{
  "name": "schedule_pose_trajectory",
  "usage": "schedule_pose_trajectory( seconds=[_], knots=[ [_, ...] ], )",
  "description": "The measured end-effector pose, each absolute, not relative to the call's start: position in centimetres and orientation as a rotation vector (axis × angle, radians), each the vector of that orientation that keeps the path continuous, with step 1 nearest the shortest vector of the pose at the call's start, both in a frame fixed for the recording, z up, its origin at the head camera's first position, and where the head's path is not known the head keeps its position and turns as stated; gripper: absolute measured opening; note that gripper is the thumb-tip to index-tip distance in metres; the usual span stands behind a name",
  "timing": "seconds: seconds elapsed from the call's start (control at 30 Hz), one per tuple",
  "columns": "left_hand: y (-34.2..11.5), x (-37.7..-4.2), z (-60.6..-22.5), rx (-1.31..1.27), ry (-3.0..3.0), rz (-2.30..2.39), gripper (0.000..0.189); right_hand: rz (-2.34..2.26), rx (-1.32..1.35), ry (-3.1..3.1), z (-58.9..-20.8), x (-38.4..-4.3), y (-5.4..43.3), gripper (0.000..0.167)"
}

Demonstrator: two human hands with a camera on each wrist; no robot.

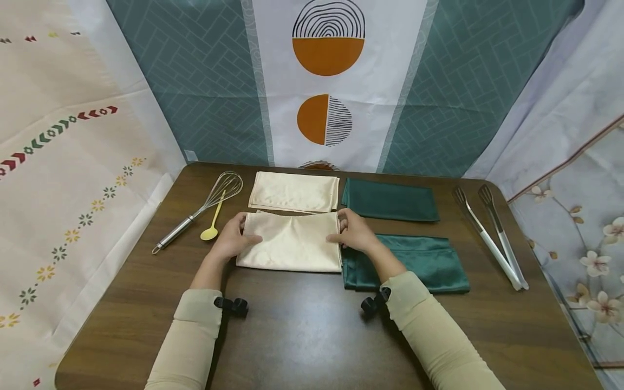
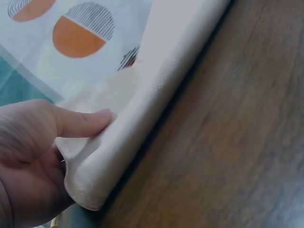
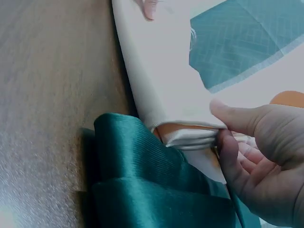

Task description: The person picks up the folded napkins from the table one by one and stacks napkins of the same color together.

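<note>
A folded cream satin cloth (image 1: 292,244) lies crosswise on the table between both hands. At its left edge my left hand (image 1: 232,239) pinches the folded layers, thumb on top and fingers underneath. My right hand (image 1: 357,232) pinches the right edge the same way; in the right wrist view its thumb and forefinger hold the stacked layers (image 3: 192,137). Just behind lies a second folded cream cloth (image 1: 294,190). A folded green satin cloth (image 1: 419,262) sits beside the right wrist, partly under that forearm. Farther back is another folded green cloth (image 1: 390,200).
On the left of the brown table (image 1: 292,336) lie a metal whisk (image 1: 187,222) and a yellow spoon (image 1: 209,233), whose handle crosses the whisk's wires. Metal tongs (image 1: 492,244) lie at the right side. Patterned fabric (image 1: 205,81) hangs behind the table.
</note>
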State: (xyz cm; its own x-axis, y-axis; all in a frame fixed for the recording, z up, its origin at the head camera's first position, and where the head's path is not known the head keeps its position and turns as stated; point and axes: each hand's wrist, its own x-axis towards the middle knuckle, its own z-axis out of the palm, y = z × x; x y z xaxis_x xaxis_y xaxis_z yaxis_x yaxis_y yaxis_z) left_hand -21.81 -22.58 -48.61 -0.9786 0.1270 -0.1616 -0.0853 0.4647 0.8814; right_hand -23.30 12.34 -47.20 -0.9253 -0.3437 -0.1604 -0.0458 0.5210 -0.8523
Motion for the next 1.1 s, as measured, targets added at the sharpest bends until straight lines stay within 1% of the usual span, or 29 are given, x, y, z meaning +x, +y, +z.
schedule_pose_trajectory(
  seconds=[0.03, 0.07, 0.1, 0.13, 0.17, 0.2, 0.23, 0.33, 0.4, 0.6, 0.67, 0.73, 0.8, 0.87, 0.93, 1.0, 1.1],
  knots=[
    [-22.6, -21.8, -48.7, -0.003, 2.471, 1.564, 0.081, -1.374, -0.323, 2.45, -47.2, -23.3, 12.4, 0.051],
    [-22.6, -21.8, -48.7, -0.042, 2.445, 1.59, 0.089, -1.381, -0.322, 2.444, -47.3, -23.3, 12.4, 0.044],
    [-22.6, -21.8, -48.7, -0.071, 2.421, 1.619, 0.094, -1.387, -0.326, 2.44, -47.4, -23.2, 12.4, 0.035],
    [-22.6, -21.7, -48.8, -0.094, 2.408, 1.636, 0.093, -1.387, -0.337, 2.441, -47.5, -23.2, 12.5, 0.028],
    [-22.6, -21.7, -48.8, -0.108, 2.402, 1.644, 0.089, -1.389, -0.356, 2.442, -47.6, -23.2, 12.6, 0.029],
    [-22.6, -21.7, -48.8, -0.119, 2.401, 1.646, 0.081, -1.394, -0.375, 2.439, -47.7, -23.2, 12.7, 0.032],
    [-22.5, -21.7, -48.9, -0.116, 2.407, 1.64, 0.071, -1.382, -0.388, 2.448, -47.8, -23.1, 12.7, 0.032],
    [-22.5, -21.6, -48.9, -0.06, 2.473, 1.561, 0.043, -1.358, -0.418, 2.474, -48.0, -23.0, 12.9, 0.024],
    [-22.5, -21.5, -48.8, -0.011, 2.531, 1.489, 0.039, -1.337, -0.445, 2.487, -48.1, -23.0, 13.0, 0.016],
    [-22.7, -21.4, -48.8, 0.142, 2.607, 1.326, 0.044, -1.288, -0.552, 2.467, -48.7, -23.2, 13.7, 0.03],
    [-22.7, -21.3, -48.8, 0.156, 2.611, 1.314, 0.041, -1.282, -0.584, 2.461, -48.9, -23.3, 13.9, 0.026],
    [-22.8, -21.3, -48.9, 0.154, 2.609, 1.337, 0.033, -1.283, -0.608, 2.457, -48.9, -23.3, 14.0, 0.015],
    [-22.9, -21.3, -48.9, 0.144, 2.613, 1.378, 0.027, -1.283, -0.612, 2.451, -48.9, -23.2, 14.0, 0.023],
    [-22.8, -21.4, -49.0, 0.138, 2.649, 1.402, 0.026, -1.29, -0.595, 2.448, -48.9, -23.2, 13.9, 0.042],
    [-22.7, -21.4, -49.1, 0.144, 2.685, 1.406, 0.029, -1.299, -0.568, 2.447, -48.9, -23.2, 13.8, 0.044],
    [-22.5, -21.5, -49.2, 0.145, 2.703, 1.419, 0.032, -1.33, -0.549, 2.433, -49.0, -23.3, 13.7, 0.035],
    [-22.3, -21.4, -49.2, 0.139, 2.666, 1.467, 0.037, -1.38, -0.519, 2.393, -49.0, -23.4, 13.6, 0.029]
  ],
)
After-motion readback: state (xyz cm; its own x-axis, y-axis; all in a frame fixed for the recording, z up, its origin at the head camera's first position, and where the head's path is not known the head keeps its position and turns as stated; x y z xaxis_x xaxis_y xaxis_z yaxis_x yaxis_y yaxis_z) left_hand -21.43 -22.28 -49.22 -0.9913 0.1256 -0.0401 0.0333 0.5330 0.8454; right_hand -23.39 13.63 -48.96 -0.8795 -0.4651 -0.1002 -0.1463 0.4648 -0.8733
